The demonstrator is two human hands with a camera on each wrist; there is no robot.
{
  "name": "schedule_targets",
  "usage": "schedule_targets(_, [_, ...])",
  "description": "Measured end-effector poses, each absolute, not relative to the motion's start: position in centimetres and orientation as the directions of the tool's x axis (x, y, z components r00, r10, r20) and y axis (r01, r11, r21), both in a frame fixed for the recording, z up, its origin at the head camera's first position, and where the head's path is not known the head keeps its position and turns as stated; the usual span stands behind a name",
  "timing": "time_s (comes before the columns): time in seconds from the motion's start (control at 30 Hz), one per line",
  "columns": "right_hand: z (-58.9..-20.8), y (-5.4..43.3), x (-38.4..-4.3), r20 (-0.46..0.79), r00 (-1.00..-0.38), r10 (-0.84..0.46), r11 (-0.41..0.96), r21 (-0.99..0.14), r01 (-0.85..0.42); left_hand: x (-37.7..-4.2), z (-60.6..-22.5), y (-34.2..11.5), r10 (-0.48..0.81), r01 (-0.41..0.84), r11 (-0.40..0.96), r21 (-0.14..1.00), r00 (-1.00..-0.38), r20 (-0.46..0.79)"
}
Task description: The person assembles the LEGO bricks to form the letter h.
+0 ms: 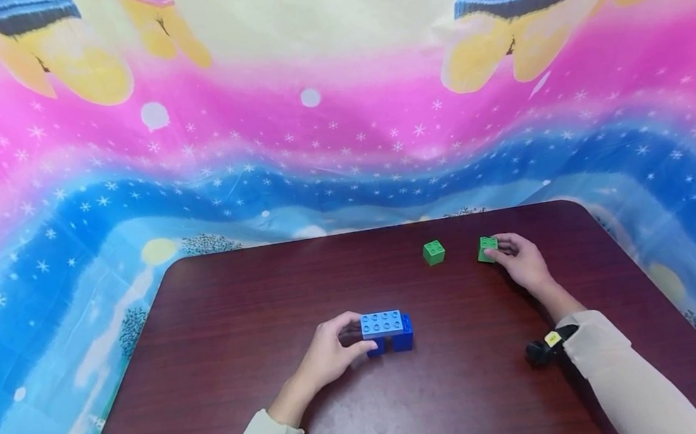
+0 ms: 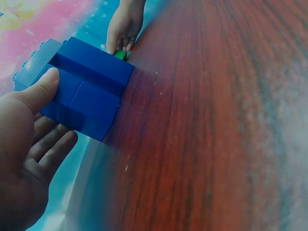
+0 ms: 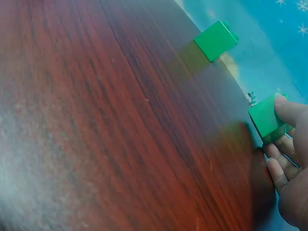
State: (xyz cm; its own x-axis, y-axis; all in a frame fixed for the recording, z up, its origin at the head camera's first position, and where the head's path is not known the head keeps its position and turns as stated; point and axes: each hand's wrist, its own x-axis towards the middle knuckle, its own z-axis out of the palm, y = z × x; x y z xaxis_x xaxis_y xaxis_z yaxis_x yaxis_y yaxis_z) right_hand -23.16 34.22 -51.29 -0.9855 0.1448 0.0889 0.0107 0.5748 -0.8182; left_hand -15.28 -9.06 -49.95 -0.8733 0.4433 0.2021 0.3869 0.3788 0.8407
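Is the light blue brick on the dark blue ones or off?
On: the head view shows the light blue brick spanning the dark blue bricks.

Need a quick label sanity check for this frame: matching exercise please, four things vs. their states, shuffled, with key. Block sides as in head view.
1. left hand
2. light blue brick
3. right hand
4. left green block

A. pinches the right green block
B. on the table, touched by neither hand
C. grips the blue stack
D. lies across the dark blue blocks

Pairs: 1-C, 2-D, 3-A, 4-B
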Motion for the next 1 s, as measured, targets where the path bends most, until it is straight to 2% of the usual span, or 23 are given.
schedule_targets(0.6, [-49.4,34.9,-21.4,0.113,-0.987,0.117,0.593,-0.805,-0.021,-15.2,-49.9,-9.1,0.452,0.375,0.375,0.848,-0.872,0.186])
schedule_targets(1.0, [-47.9,34.9,-20.2,0.222,-0.972,0.076,0.617,-0.776,-0.129,-15.4,-50.1,-9.1,0.456,0.397,0.367,0.841,-0.865,0.21])
